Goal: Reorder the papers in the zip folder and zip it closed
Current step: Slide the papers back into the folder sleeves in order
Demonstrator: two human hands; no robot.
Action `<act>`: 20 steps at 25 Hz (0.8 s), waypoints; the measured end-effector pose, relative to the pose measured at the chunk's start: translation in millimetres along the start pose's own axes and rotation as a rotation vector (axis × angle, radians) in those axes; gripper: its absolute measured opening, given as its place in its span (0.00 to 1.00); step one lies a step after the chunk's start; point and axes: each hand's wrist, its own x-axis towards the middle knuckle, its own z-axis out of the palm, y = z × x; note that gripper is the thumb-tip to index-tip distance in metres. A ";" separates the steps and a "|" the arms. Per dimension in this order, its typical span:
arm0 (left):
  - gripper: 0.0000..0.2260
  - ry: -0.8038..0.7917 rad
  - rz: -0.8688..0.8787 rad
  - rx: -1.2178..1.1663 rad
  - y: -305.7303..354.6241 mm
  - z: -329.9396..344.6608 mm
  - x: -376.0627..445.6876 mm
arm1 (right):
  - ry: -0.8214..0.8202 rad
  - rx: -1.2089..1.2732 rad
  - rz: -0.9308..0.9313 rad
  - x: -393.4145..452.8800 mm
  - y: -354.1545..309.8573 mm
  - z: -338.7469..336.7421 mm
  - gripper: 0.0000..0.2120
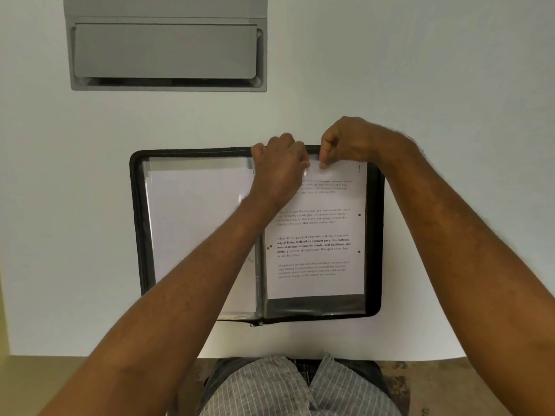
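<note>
A black zip folder (374,235) lies open flat on the white table. Its left half holds clear sleeves with blank white sheets (198,223). On the right half lies a printed page (318,244) with several text paragraphs, sitting in a clear sleeve. My left hand (280,172) rests at the top of the spine, fingers curled on the top edge of the sleeve. My right hand (345,142) pinches the top edge of the printed page near the folder's upper rim. The zipper pull (255,324) hangs at the folder's near edge by the spine.
A grey recessed panel with a flap (165,52) is set into the white table (90,265) at the far left. The table's near edge runs just above my lap, with a striped shirt (285,388) below it.
</note>
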 end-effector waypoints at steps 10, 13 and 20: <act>0.05 -0.032 -0.041 -0.060 -0.2 -4.0 0.3 | 0.101 0.137 -0.066 -33.3 8.1 3.4 0.13; 0.05 -0.044 -0.012 -0.062 2.2 -3.8 -1.3 | 0.168 0.109 -0.075 -41.8 16.1 14.1 0.13; 0.06 -0.021 -0.005 -0.110 -3.3 -9.1 -6.6 | 0.728 0.817 -0.104 -89.9 38.4 89.1 0.35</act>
